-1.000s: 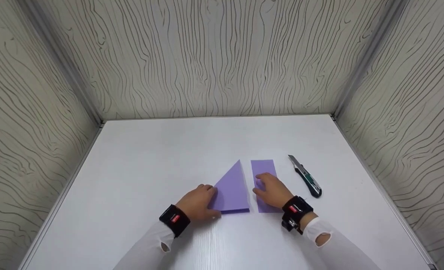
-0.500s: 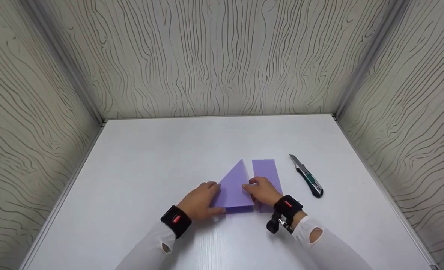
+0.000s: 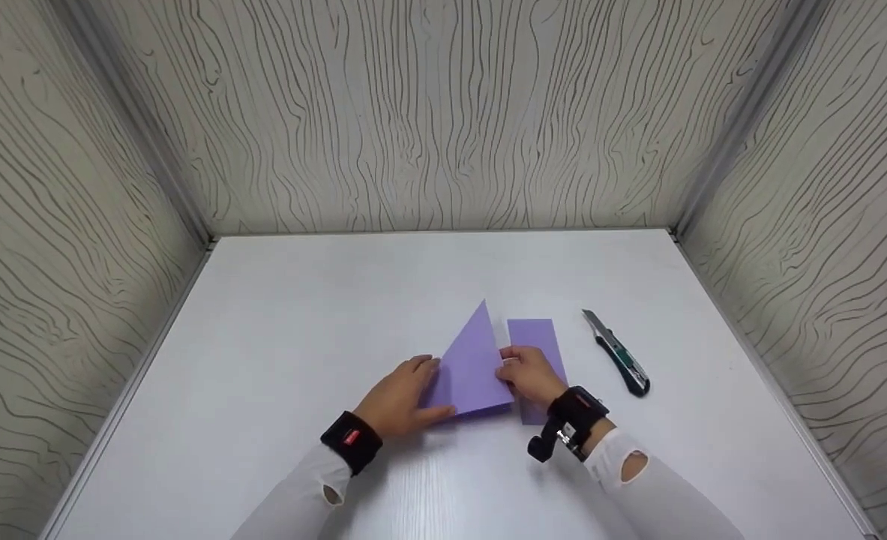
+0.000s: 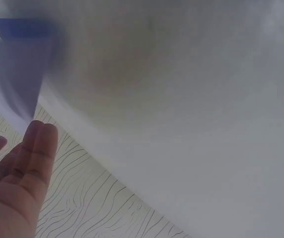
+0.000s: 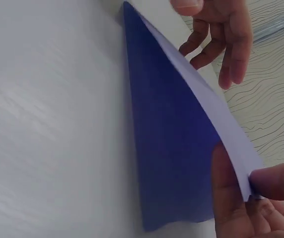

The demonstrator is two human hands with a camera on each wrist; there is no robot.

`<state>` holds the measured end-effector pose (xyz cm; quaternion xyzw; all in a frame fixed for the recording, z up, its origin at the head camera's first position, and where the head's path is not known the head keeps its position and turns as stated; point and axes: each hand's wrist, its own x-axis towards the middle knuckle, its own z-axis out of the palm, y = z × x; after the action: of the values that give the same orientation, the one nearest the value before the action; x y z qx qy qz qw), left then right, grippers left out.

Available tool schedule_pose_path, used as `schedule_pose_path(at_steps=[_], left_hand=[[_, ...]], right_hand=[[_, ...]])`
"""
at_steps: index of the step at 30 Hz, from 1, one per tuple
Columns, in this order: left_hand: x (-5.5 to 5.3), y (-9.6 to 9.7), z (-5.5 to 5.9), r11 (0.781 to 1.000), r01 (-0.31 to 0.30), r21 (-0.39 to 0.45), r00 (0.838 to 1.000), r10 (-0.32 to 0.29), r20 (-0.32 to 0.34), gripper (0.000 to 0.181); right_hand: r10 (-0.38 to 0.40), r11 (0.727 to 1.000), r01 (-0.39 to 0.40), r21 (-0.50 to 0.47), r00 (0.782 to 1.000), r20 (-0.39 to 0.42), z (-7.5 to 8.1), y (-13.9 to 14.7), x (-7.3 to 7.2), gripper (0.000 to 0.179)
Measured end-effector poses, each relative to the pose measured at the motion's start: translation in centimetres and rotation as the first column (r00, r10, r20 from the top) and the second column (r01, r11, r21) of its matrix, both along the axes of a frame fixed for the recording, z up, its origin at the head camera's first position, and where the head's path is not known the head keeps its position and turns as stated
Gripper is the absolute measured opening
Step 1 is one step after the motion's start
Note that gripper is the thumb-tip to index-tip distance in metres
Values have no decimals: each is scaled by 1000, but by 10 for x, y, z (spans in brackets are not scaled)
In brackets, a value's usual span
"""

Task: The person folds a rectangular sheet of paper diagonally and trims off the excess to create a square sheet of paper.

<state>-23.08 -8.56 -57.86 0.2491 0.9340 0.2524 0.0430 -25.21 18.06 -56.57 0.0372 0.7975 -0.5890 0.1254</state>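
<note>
A purple sheet of paper (image 3: 467,371), folded into a triangle, is on the white table in the head view. My right hand (image 3: 534,377) pinches the right edge of its upper layer between thumb and fingers. That layer is raised off the lower one, and the darker inner side (image 5: 164,129) shows in the right wrist view. At the paper's left side, my left hand (image 3: 397,397) rests with its thumb and fingers extended along the edges. Part of a narrow purple paper strip (image 3: 534,330) is hidden under my right hand and wrist.
A utility knife (image 3: 617,354) with a dark green handle lies right of the strip, its blade end pointing away from me. Wood-grain panels (image 3: 443,112) wall in the white table (image 3: 323,300) at the back and both sides.
My right hand has moved left from the strip to the folded paper, taken hold of its right edge and lifted the upper layer. My left hand has barely moved.
</note>
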Motion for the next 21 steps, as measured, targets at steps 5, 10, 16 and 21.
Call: schedule_pose_path(at_steps=[5, 10, 16, 21], left_hand=[[-10, -2, -3, 950, -151, 272, 981, 110, 159, 64], [-22, 0, 2, 825, -340, 451, 887, 122, 446, 58], [-26, 11, 9, 775, -440, 453, 771, 67, 634, 69], [-23, 18, 13, 703, -505, 500, 640, -82, 764, 76]], right_hand=[[-22, 999, 21, -47, 1000, -12, 9, 3, -2, 36], [-21, 992, 20, -121, 1000, -11, 21, 7, -5, 33], [53, 982, -57, -178, 998, -24, 36, 13, -7, 27], [115, 968, -123, -219, 992, -50, 42, 18, -6, 20]])
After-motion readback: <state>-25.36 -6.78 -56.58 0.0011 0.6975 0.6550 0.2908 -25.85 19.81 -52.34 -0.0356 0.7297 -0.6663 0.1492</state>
